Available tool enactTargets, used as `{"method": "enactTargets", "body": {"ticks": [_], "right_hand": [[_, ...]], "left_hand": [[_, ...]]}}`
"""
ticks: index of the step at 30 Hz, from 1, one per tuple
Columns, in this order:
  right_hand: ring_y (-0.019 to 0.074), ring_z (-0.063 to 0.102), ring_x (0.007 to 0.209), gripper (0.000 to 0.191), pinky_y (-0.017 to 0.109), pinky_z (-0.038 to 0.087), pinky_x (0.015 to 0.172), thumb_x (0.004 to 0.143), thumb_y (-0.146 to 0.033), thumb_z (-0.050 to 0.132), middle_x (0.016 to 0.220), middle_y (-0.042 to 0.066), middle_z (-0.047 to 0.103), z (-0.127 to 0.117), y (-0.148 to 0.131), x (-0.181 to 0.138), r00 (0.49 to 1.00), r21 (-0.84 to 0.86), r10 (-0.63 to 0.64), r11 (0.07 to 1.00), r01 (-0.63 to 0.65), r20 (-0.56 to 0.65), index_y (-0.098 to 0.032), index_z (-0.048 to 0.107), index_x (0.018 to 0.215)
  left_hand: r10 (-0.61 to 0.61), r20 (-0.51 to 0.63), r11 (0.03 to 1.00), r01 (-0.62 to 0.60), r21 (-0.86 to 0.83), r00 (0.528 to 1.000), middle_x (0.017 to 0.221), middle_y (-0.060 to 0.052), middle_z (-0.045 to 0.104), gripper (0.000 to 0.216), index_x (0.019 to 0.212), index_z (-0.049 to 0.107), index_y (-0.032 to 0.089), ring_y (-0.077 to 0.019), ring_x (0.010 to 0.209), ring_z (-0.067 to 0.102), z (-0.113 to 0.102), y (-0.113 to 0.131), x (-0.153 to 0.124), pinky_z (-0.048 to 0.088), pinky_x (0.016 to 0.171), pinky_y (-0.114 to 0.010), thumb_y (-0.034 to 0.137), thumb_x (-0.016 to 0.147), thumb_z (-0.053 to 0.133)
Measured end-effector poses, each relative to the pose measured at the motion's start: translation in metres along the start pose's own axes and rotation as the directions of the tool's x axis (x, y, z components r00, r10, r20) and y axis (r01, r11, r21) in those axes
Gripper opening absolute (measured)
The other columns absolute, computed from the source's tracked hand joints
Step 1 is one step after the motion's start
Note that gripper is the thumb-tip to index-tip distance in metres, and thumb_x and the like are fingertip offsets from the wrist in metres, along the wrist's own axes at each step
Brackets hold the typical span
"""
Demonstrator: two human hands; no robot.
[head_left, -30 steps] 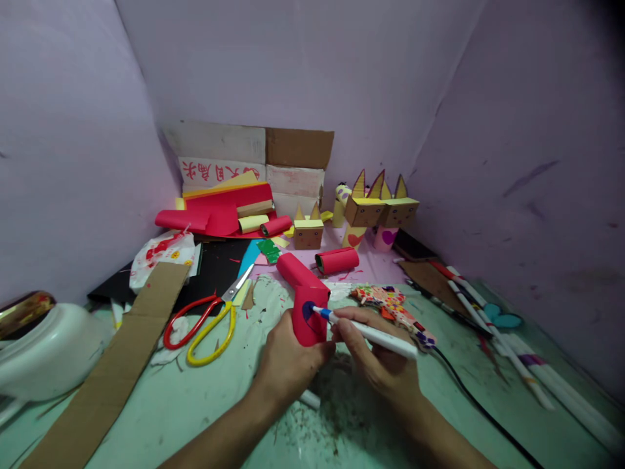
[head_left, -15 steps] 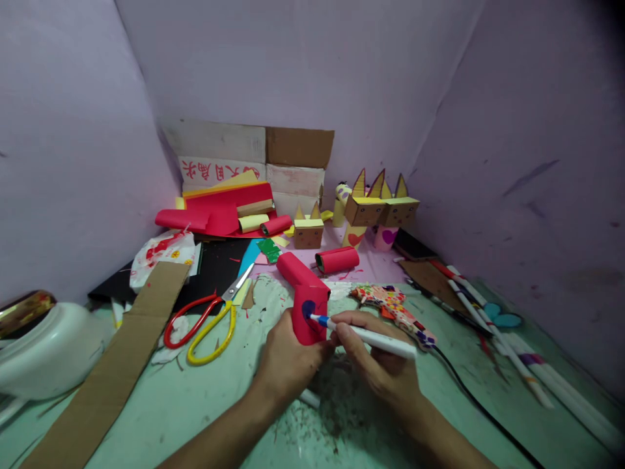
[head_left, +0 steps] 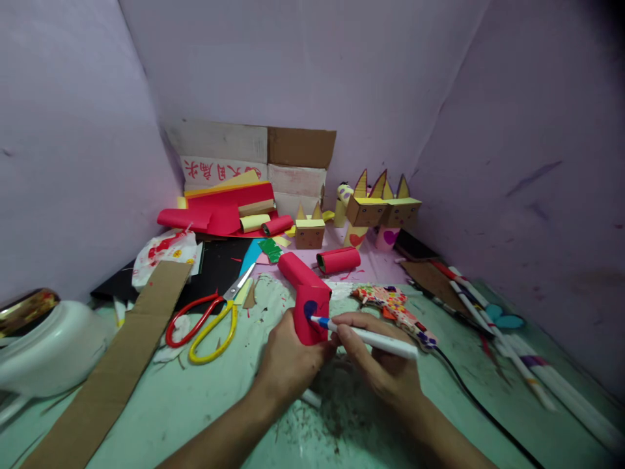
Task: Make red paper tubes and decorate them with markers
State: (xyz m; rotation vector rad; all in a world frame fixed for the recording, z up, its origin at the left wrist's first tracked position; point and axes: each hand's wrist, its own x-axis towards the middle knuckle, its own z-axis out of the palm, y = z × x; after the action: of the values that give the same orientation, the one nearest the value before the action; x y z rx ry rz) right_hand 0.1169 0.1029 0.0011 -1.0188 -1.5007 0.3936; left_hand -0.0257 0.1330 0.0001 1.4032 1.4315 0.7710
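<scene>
My left hand point(head_left: 295, 358) is wrapped round the lower end of a red paper tube point(head_left: 315, 333). A dark blue shape is drawn on the tube's near face, with a thin outline beside it. Between the fingers and thumb of my right hand point(head_left: 383, 365) is a white marker point(head_left: 378, 339), its blue tip touching the drawn shape. Just behind the held tube lies another red tube point(head_left: 295, 268). A third red roll point(head_left: 342, 260) lies a little farther back. Under my left wrist a white stick-like thing is partly hidden.
Red-and-yellow-handled scissors point(head_left: 215, 316) and a cardboard strip point(head_left: 117, 358) lie to the left. A floral-patterned glue gun point(head_left: 393, 306) with a black cord is at right, near several markers point(head_left: 493, 332). Cardboard box heads with pointed ears point(head_left: 366, 212) stand behind.
The camera view has shifted very slightly. The marker tip stays on the dark blue shape, and both hands keep nearly the same position.
</scene>
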Motion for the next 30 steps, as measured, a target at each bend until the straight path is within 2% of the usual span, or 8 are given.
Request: {"method": "enactTargets", "body": {"ticks": [5, 17, 27, 30], "right_hand": [[0.0145, 0.072, 0.060, 0.011, 0.019, 0.057, 0.057, 0.082, -0.014, 0.065, 0.075, 0.003, 0.079, 0.0013, -0.0020, 0.0016, 1.000, -0.005, -0.022, 1.000, 0.022, -0.015, -0.018, 0.076, 0.084], [0.0120, 0.068, 0.054, 0.014, 0.017, 0.052, 0.051, 0.084, -0.019, 0.061, 0.064, 0.001, 0.074, -0.0023, 0.0001, 0.0010, 0.999, -0.013, 0.045, 0.999, -0.044, 0.005, -0.018, 0.072, 0.075], [0.0122, 0.068, 0.056, 0.010, 0.017, 0.053, 0.054, 0.084, -0.019, 0.064, 0.066, 0.000, 0.074, -0.0007, 0.0005, 0.0031, 0.995, 0.022, 0.050, 0.999, -0.049, -0.080, -0.019, 0.074, 0.082], [0.0122, 0.068, 0.056, 0.011, 0.017, 0.053, 0.053, 0.084, -0.018, 0.064, 0.066, 0.000, 0.074, -0.0001, 0.0011, 0.0023, 0.997, 0.025, 0.052, 0.998, -0.051, -0.061, -0.019, 0.074, 0.082]], "left_hand": [[0.006, 0.005, 1.000, -0.006, -0.018, 1.000, 0.095, -0.008, 0.074, 0.039, 0.097, 0.060, 0.020, -0.0270, 0.087, 0.067, 0.0004, -0.0019, 0.0004, 0.051, 0.075, -0.032, 0.040, 0.067, 0.076], [0.001, -0.005, 1.000, -0.001, -0.012, 1.000, 0.092, -0.008, 0.074, 0.039, 0.094, 0.061, 0.020, -0.0267, 0.085, 0.067, 0.0005, -0.0013, 0.0008, 0.051, 0.073, -0.032, 0.038, 0.063, 0.077], [0.030, -0.001, 0.999, -0.030, -0.016, 1.000, 0.094, -0.007, 0.074, 0.038, 0.097, 0.063, 0.020, -0.0277, 0.089, 0.068, -0.0007, -0.0027, 0.0027, 0.052, 0.076, -0.033, 0.033, 0.064, 0.074], [0.022, 0.001, 1.000, -0.022, -0.016, 1.000, 0.094, -0.007, 0.074, 0.038, 0.097, 0.062, 0.020, -0.0280, 0.089, 0.068, -0.0005, -0.0034, 0.0025, 0.051, 0.077, -0.034, 0.035, 0.065, 0.075]]}}
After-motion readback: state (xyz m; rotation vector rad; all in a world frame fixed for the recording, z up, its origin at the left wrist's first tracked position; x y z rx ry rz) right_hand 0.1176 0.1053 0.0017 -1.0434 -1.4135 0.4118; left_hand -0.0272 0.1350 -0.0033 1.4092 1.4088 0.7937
